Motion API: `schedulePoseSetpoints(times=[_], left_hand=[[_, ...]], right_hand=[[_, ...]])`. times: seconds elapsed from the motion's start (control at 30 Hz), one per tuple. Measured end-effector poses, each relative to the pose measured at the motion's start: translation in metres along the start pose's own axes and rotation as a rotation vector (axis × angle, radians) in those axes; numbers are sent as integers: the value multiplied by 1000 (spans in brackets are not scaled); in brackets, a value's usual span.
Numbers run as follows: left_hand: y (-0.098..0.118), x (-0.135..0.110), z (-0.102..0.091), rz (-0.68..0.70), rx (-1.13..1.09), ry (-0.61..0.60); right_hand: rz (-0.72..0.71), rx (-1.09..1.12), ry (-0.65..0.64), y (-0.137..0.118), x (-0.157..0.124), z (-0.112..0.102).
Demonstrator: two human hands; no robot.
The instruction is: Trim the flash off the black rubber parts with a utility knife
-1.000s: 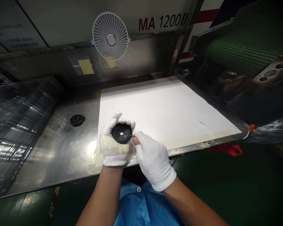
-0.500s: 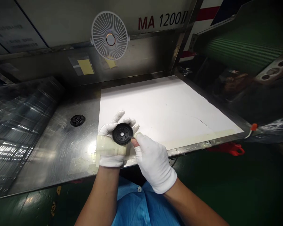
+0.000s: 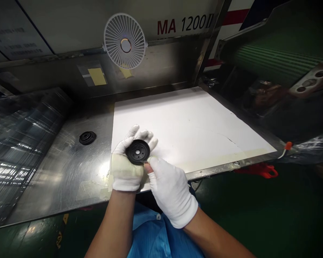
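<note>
At the far left, a scuffed stainless steel table [image 3: 66, 172] runs under the scene, with a second black disc [image 3: 87, 138] lying flat on its bare metal, well left of the hands. Beyond it, a white wire-guarded fan [image 3: 124, 41] is mounted on the pale machine panel [image 3: 56, 25].

The left hand [image 3: 123, 168], in a white cotton glove with a wide band of translucent tape around the palm, cradles a black moulded disc [image 3: 137, 152] with a centre hole and small holes around it. The disc sits face up against the palm, just over the near left corner of a white sheet [image 3: 193, 129]. The left fingers [image 3: 146, 135] curve up behind its far edge, partly spread and supporting it.

The disc is round and shows no long axis. It lies left of and slightly beyond the right hand [image 3: 169, 191], also gloved, whose fingers pinch closed on a thin bright sliver [image 3: 144, 162], too small to identify. Its tip is at the disc's near right rim. A blue sleeve [image 3: 156, 236] shows below the hands. Further right, a red plastic piece [image 3: 261, 171] sits below the table edge.
</note>
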State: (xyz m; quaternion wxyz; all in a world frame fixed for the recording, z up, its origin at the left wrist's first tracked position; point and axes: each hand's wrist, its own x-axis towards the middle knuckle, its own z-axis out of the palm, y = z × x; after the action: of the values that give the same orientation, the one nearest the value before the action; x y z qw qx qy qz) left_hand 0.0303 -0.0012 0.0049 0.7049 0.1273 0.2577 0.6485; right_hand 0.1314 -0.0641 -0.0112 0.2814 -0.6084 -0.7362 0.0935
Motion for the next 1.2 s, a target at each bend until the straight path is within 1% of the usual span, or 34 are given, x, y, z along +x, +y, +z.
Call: schedulePoseSetpoints(times=[0.07,0.13,0.23,0.33,0.5,0.57,0.67,0.73,0.8,0.87,1.03,1.13,1.2], left_hand=[[4,-2,-2,-99,48,-54],[5,-2,-3,-112,41,-60],[3,0,0,-57,-19,10],[-2,3,5,-8,-54,78],[-6,1,6,111,-87,97],[-3,-2,4,70,-43,38],[3,-5,-1,-97,19,-83],[4,-5,-2,-127,2,-94],[3,-3,-1,-106,-23,-48],[1,0,2,-69,-38,7],[-6,5,4,-1,-77,94],[-7,2,1,72,-92,94],[-5,-2,-1,31,-56,37]], right_hand=[[4,-10,13,4,1,-3],[32,-41,43,8,2,-4],[70,-72,59,9,1,-4],[63,-47,38,5,-1,-3],[10,0,27,-2,-3,0],[4,4,22,-1,-2,-1],[8,-2,38,4,0,-3],[22,-28,64,8,0,-5],[44,-65,81,11,0,-6],[57,-75,72,10,-1,-6],[37,-47,47,3,-4,-1],[9,-26,33,0,-5,1],[7,-7,26,0,-6,1]])
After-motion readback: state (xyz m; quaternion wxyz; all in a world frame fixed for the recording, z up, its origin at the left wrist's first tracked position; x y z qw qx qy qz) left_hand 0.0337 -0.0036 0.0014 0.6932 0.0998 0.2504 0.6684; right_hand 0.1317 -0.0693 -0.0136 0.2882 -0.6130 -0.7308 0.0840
